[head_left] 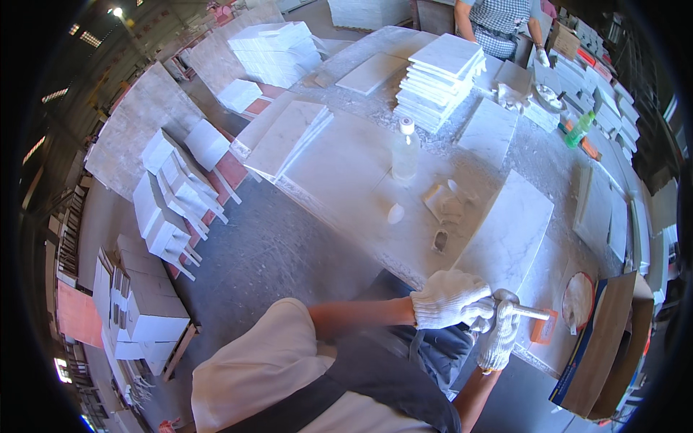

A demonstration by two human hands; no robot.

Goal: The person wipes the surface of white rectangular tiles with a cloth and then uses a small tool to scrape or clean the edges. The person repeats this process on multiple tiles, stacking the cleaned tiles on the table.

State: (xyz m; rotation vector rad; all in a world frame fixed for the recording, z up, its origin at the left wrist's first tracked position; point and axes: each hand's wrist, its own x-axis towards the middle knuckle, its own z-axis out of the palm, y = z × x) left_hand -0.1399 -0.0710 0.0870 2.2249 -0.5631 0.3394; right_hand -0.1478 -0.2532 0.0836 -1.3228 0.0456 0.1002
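1. We look down on a person's two hands in white knitted gloves, close together at the near edge of a dusty, pale worktable (pixel 346 166).
2. The right hand (pixel 499 330) is clamped around a slim, silvery-white cylindrical rod (pixel 532 312) — its free end points rightward, near a small orange box (pixel 543 327).
3. The left hand (pixel 449 299) has curled fingers beside the right; we cannot tell whether they grip the rod too.
4. Just beyond lies a grey-veined white marble slab (pixel 509 231); farther off, a clear bottle with a white cap (pixel 406 157) stands upright.
5. To the right we see an open brown cardboard box (pixel 599 361).
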